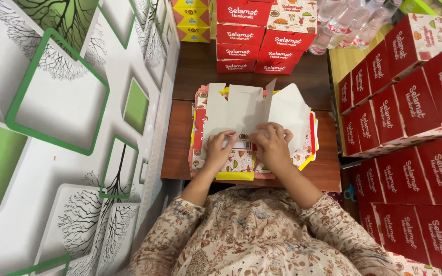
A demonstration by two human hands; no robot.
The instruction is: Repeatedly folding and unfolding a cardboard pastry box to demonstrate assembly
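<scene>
A flat, unfolded cardboard box blank (pixel 251 110) lies white side up on a pile of more printed blanks (pixel 231 166), in the middle of a brown wooden table (pixel 177 145). My left hand (pixel 218 148) presses its fingers on the blank's near edge at the left. My right hand (pixel 272 143) pinches and folds a flap of the same blank just beside it. Both hands almost touch at the fold. My patterned sleeves fill the bottom of the view.
Folded red boxes are stacked at the table's far end (pixel 254 38) and in tall piles along the right (pixel 410 117). Small yellow boxes (pixel 191 20) stand at the back left. Clear plastic bottles (pixel 351 23) lie at the back right. A patterned wall (pixel 67 128) borders the left.
</scene>
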